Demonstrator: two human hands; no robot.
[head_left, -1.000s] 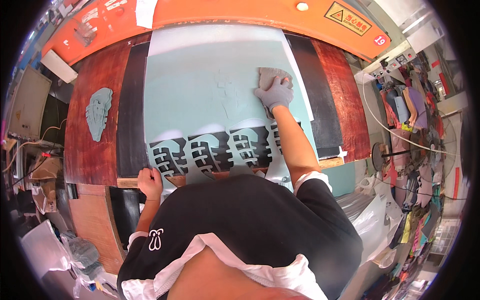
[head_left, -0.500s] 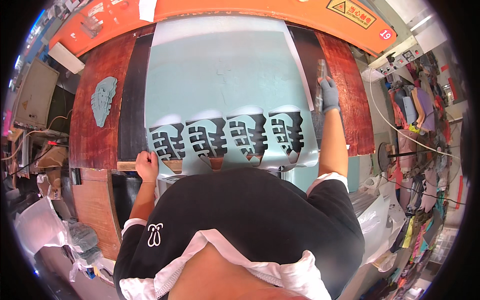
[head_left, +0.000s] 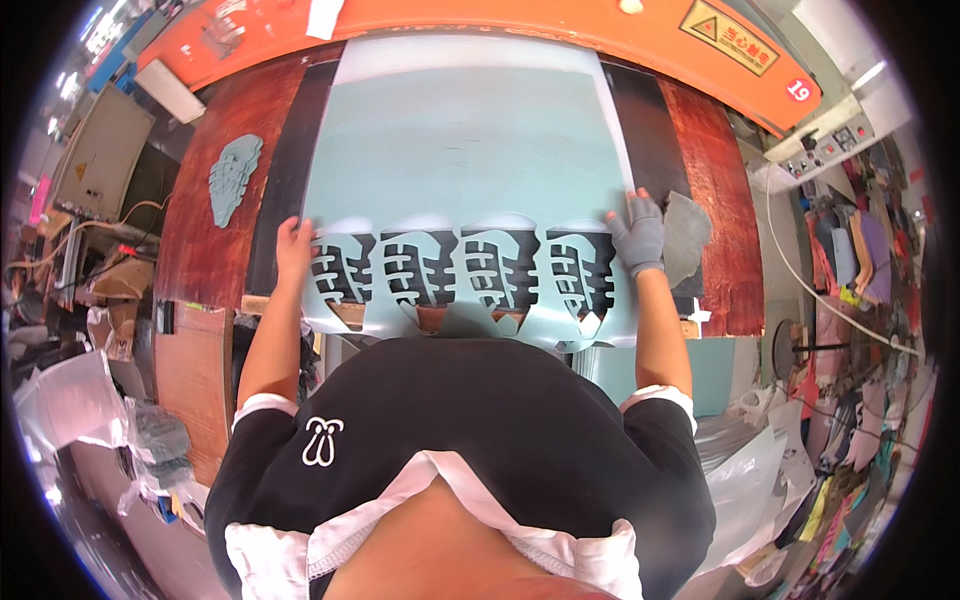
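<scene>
A pale green-blue sheet (head_left: 460, 140) lies over a white layer on the dark board in front of me. Along its near part runs a row of cut-out openings, with slatted strips (head_left: 490, 265) in them and black showing through. My left hand (head_left: 293, 243) is at the sheet's left edge, fingers apart. At the right edge rests my right hand (head_left: 638, 235) in a grey glove with bare fingertips, its thumb and fingers spread. Just right of it lies a flat grey shaped piece (head_left: 688, 238). No tool shows in either hand.
A stack of cut green-blue pieces (head_left: 236, 180) lies on the left red board (head_left: 200, 240). An orange machine beam (head_left: 560, 25) spans the far side, a control box (head_left: 825, 150) at its right. Hanging coloured material (head_left: 850, 250) and plastic bags (head_left: 740, 480) stand at the right.
My right hand has let go of the grey shaped piece, now lying flat on the right, and moved to the sheet's edge. My left hand has moved up along the left edge.
</scene>
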